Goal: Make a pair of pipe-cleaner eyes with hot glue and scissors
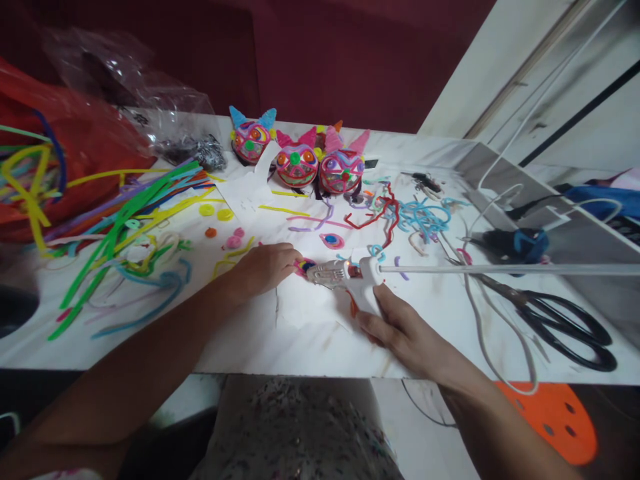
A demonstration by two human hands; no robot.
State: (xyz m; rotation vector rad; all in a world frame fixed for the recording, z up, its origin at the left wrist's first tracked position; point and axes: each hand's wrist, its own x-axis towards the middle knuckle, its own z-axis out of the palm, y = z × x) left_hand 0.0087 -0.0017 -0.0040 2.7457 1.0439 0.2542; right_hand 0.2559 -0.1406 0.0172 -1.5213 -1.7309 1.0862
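Head view. Coloured piece (pixel 303 266) at mid-table (pixel 235 350), just left of glue gun (pixel 369 283), nozzle at piece. Step judged as gluing: best done with piece steady, trigger squeezed lightly, skin clear of hot tip. Left hand (pixel 265 268): fingers nearly closed, pinching piece. Right hand (pixel 395 323): curled round gun's handle; trigger pressure cannot be told.
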